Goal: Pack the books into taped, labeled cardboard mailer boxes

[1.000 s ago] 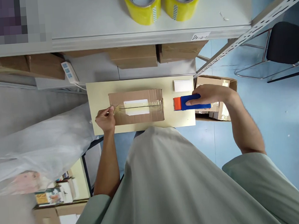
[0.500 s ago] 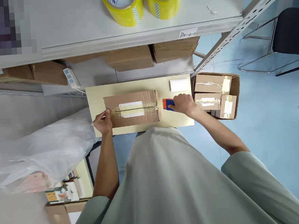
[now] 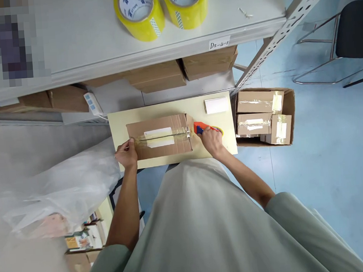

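Observation:
A brown cardboard box (image 3: 135,151) lies on the cream table (image 3: 118,121), with a white label (image 3: 166,142) on top and clear tape running along its middle seam. My left hand (image 3: 127,153) pinches at the box's left end, thumb and fingers together at the tape's end. In my right hand (image 3: 212,141) is a red and blue tape dispenser (image 3: 201,127), gripped just off the box's right end. Part of a yellow tape roll shows behind the fingers. The fingers hide most of the dispenser's handle.
A white pad (image 3: 216,105) lies at the table's back right. An open carton (image 3: 293,118) holding several taped boxes stands to the right. Two yellow tape rolls (image 3: 144,28) sit on the shelf (image 3: 84,39) above. Plastic wrapping (image 3: 75,172) bulges at the left.
My right hand has moved left and turned, bringing the tape dispenser nearer the box's right end. My left hand stays at the left end. The whole view has shifted slightly.

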The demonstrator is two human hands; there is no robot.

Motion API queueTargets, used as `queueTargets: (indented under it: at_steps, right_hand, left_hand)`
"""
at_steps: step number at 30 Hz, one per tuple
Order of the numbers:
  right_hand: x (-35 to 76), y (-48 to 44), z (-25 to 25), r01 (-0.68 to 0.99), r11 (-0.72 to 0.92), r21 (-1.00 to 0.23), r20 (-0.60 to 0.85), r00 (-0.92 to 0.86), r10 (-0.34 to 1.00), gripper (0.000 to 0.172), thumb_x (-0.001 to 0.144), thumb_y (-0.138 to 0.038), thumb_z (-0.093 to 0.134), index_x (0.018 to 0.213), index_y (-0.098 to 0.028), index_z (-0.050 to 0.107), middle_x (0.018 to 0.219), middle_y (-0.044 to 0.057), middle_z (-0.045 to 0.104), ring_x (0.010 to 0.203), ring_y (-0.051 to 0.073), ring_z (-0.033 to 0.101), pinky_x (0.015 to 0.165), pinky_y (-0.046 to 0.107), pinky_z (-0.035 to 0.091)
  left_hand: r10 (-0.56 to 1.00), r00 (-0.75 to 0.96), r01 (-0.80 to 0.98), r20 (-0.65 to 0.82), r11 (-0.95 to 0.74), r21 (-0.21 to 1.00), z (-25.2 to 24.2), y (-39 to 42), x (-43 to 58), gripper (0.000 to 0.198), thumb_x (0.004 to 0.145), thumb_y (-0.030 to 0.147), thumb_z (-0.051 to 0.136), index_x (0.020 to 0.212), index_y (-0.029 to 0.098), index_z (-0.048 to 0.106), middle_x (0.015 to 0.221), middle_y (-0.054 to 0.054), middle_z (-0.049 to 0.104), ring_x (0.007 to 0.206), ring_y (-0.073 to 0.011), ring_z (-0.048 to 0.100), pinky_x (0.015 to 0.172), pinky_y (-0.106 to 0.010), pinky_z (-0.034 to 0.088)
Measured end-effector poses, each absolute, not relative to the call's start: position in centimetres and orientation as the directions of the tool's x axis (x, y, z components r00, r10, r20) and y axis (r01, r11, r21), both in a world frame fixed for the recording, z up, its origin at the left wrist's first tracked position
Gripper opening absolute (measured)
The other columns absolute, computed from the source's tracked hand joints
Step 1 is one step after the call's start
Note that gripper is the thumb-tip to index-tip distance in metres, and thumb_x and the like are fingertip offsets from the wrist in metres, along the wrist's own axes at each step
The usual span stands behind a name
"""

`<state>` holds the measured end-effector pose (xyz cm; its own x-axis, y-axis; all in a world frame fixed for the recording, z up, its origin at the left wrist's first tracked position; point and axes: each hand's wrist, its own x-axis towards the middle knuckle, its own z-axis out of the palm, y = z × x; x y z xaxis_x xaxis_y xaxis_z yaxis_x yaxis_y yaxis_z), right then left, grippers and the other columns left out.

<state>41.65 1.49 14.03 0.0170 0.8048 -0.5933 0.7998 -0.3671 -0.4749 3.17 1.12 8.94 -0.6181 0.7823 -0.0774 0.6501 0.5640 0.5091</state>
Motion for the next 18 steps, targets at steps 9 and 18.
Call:
queueTargets:
  at_steps: [9,18]
  right_hand:
    - [43.4,0.6,14.0,0.554,-0.546,-0.629,-0.571,0.147,0.808,0.041,0.116,-0.062,0.054,0.106,-0.023,0.059,0.104,0.014,0.082,0.094,0.028,0.078,0.077,0.031,0.05]
    - [39.5,1.4,15.0,0.483,-0.548,-0.683,-0.487,0.258,0.834,0.044,0.11,-0.068,0.059,0.097,-0.027,0.056,0.096,0.01,0.079,0.09,0.027,0.076,0.077,0.031,0.051]
  left_hand:
    - [0.828,-0.55,0.662,-0.106,0.51,0.549,8.7,1.0,2.4,0.035,0.095,0.047,0.068,0.104,0.017,0.084,0.104,-0.012,0.084,0.1,-0.0279,0.079,0.102,-0.041,0.064]
    - [0.875,-0.457,0.619,-0.163,0.444,0.648,8.1,1.1,1.0,0.03,0.094,0.049,0.071,0.09,0.022,0.084,0.098,-0.011,0.085,0.102,-0.0307,0.081,0.099,-0.041,0.063]
